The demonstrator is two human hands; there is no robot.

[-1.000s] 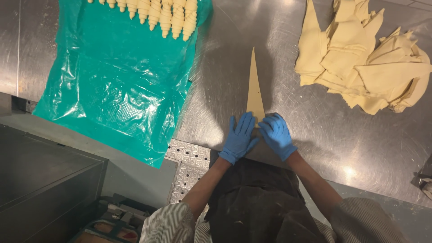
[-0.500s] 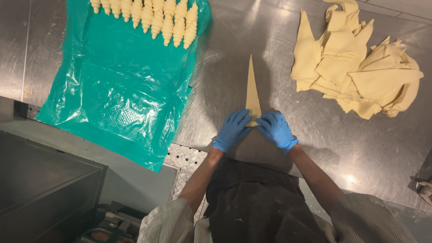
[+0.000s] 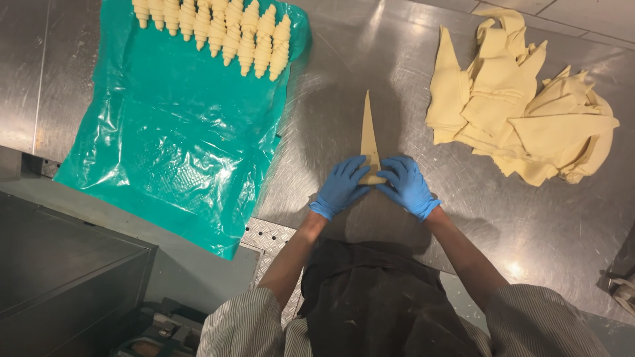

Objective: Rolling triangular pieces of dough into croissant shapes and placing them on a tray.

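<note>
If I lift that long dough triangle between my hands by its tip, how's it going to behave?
The dough triangle looks thin and lies flat on the steel table, so it would probably droop and stretch. The cut pieces in the pile fold and slump, suggesting it is floppy. It seems light, and may cling slightly to the gloved left hand and right hand.

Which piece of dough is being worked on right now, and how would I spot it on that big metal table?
Start at the steel table, between the green plastic sheet on one side and the loose heap of cut dough on the other. There a single long, narrow dough triangle lies flat, its wide end under the left hand and right hand, both in blue gloves. Unlike the rolled pieces, it is unrolled and alone.
</note>
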